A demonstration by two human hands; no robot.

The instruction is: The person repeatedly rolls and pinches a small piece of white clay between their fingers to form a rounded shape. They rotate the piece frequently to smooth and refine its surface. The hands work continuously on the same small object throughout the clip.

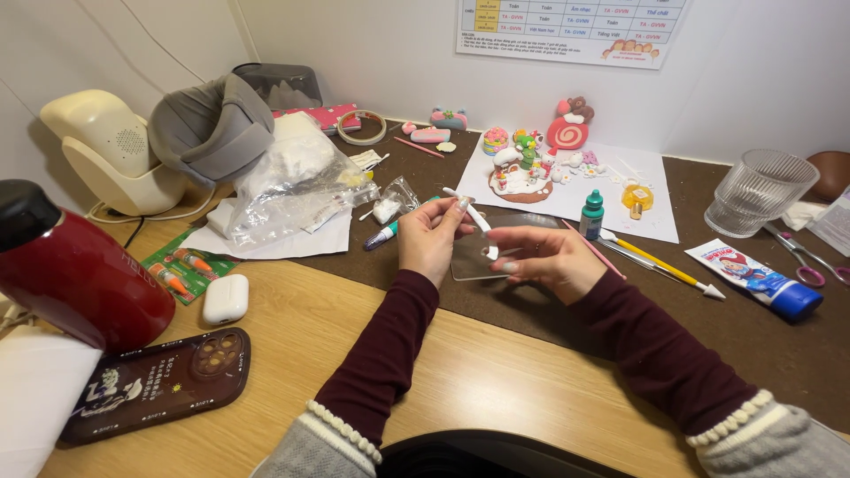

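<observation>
A cluttered wooden desk [496,381] against a white wall; over its middle, the left hand [431,237] pinches a slim white tool [469,212], while the right hand [542,258], fingers curled, steadies its lower end; it looks light, stiff and thin, best gripped mid-shaft

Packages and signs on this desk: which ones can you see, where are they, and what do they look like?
Wall chart: top centre, white grid with red text and orange cells.
Tube: lying at right, white and blue with a cartoon picture.
Glue pack: left, green card holding small orange-capped tubes.
Small bottle: beside right hand, teal with a label.
</observation>
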